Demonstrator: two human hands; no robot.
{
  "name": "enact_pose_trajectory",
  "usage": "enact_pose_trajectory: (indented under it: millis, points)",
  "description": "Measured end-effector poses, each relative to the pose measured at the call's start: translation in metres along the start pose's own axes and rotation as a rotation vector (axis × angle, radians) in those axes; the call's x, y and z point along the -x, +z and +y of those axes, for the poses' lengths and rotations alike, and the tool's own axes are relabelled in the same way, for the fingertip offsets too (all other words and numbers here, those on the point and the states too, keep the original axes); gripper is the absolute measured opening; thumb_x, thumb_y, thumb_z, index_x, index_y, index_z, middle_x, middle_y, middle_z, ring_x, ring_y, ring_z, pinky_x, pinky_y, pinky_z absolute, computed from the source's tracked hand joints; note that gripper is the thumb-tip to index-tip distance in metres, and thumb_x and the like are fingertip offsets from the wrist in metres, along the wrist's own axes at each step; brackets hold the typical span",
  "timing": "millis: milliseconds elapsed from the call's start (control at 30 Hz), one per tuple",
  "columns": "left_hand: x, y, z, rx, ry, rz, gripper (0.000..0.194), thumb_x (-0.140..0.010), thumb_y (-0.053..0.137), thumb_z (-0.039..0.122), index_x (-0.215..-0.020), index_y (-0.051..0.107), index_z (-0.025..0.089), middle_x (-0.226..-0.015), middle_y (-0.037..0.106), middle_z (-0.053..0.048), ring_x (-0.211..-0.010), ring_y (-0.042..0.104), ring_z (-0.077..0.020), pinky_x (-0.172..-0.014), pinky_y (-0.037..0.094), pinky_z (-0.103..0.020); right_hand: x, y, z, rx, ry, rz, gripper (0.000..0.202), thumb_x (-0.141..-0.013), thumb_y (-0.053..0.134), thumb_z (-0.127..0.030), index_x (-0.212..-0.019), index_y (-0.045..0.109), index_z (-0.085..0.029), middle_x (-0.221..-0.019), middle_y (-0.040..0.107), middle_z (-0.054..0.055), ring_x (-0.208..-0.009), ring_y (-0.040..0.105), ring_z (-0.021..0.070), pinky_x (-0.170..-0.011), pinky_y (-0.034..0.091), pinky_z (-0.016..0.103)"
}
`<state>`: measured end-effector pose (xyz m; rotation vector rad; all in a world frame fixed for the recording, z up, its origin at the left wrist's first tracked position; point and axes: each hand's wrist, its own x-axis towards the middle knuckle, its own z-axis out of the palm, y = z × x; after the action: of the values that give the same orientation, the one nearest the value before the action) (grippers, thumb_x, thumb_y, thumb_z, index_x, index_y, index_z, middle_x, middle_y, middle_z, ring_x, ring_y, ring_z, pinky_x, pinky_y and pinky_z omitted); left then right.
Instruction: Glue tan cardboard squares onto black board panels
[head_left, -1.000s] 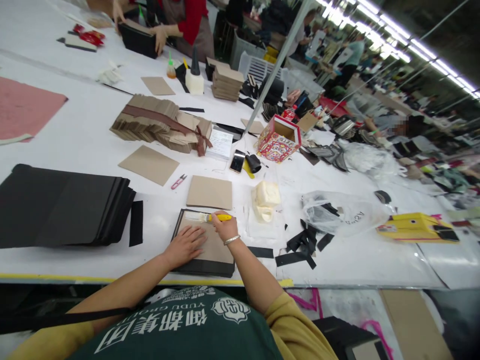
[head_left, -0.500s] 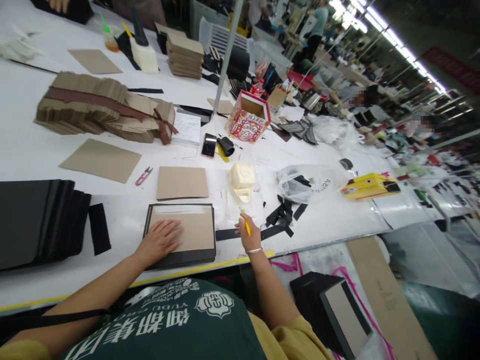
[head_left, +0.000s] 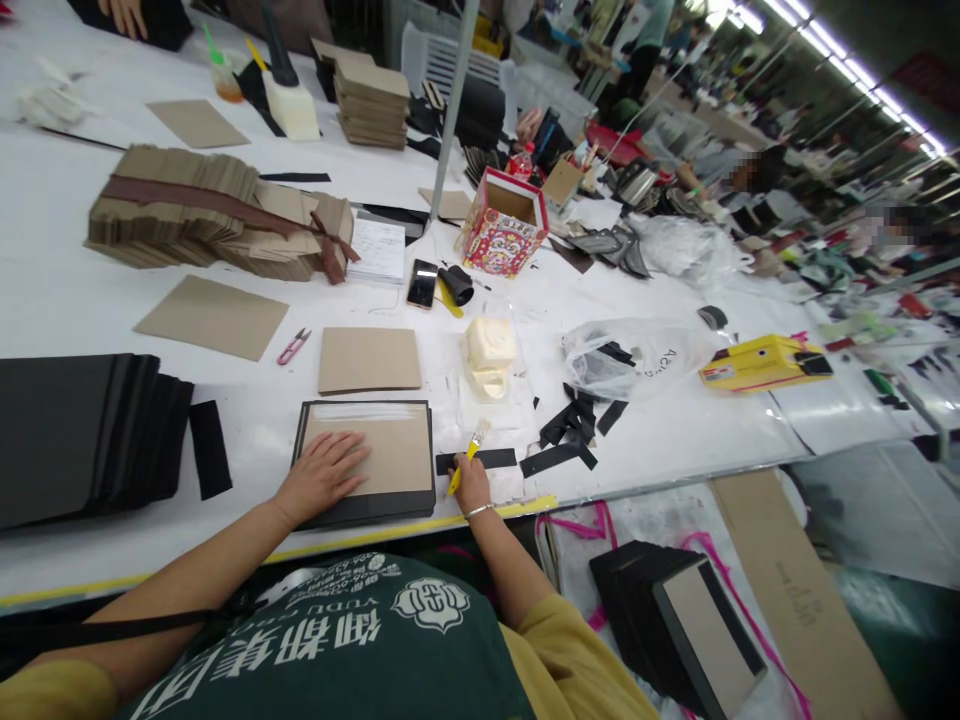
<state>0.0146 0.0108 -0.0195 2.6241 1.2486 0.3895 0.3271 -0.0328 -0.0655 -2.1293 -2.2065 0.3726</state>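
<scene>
Leftmost, a stack of black panels (head_left: 56,435) is seen on the white table (head_left: 255,420), with a black strip (head_left: 211,450) laid just beside it. Farther back, a bundle of tan boards (head_left: 225,235) is bound by a brown tie (head_left: 191,200). Pink snips (head_left: 293,347) are set down between a loose tan sheet (head_left: 212,317) and a tan piece (head_left: 370,360). Nearer the table's edge, the left hand (head_left: 324,473) is laid flat, fingers slightly spread, on a tan board (head_left: 401,450) placed on a black panel (head_left: 405,503); whitish streaks are shown along the board's far side. To the right, just beside the board, a yellow-handled brush (head_left: 474,444) is gripped in the closed right hand (head_left: 472,487), its bristles pointed toward a pale container (head_left: 489,352). Whether the table is touched by that hand cannot be told. Farther right, black scraps (head_left: 574,425) are heaped before a plastic bag (head_left: 600,360), and a yellow box (head_left: 757,367) is seen beyond.
</scene>
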Motion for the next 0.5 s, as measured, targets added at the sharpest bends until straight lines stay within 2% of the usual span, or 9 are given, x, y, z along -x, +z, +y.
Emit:
enact_pose_trajectory:
  millis: [100, 267, 500]
  points:
    - [0.001, 0.001, 0.0, -0.005, 0.001, 0.003, 0.043, -0.081, 0.043, 0.045, -0.12, 0.05, 0.026, -0.132, 0.043, -0.005, -0.122, 0.036, -0.0232, -0.104, 0.019, -0.042, -0.004, -0.004, -0.005, 0.006, 0.045, 0.004, 0.029, -0.078, 0.053, -0.023, -0.105, 0.05, -0.015, -0.09, 0.055, 0.007, -0.084, 0.047, 0.0178, -0.076, 0.035, 0.026]
    - [0.001, 0.001, 0.0, -0.03, 0.01, 0.001, 0.044, -0.082, 0.043, 0.045, -0.12, 0.05, 0.026, -0.132, 0.043, -0.004, -0.122, 0.036, -0.0224, -0.105, 0.019, -0.042, -0.011, -0.007, -0.011, 0.088, 0.093, -0.094, 0.03, -0.076, 0.046, -0.006, -0.104, 0.048, -0.017, -0.079, 0.055, 0.006, -0.075, 0.049, 0.0165, -0.067, 0.033, 0.025]
    - [0.002, 0.002, -0.001, -0.052, 0.028, 0.03, 0.044, -0.082, 0.043, 0.045, -0.12, 0.049, 0.026, -0.132, 0.043, -0.005, -0.121, 0.037, -0.0226, -0.104, 0.021, -0.042, -0.013, -0.002, -0.008, 0.131, 0.042, -0.049, 0.028, -0.072, 0.047, -0.004, -0.098, 0.05, -0.016, -0.075, 0.056, 0.006, -0.074, 0.051, 0.0171, -0.066, 0.034, 0.025]
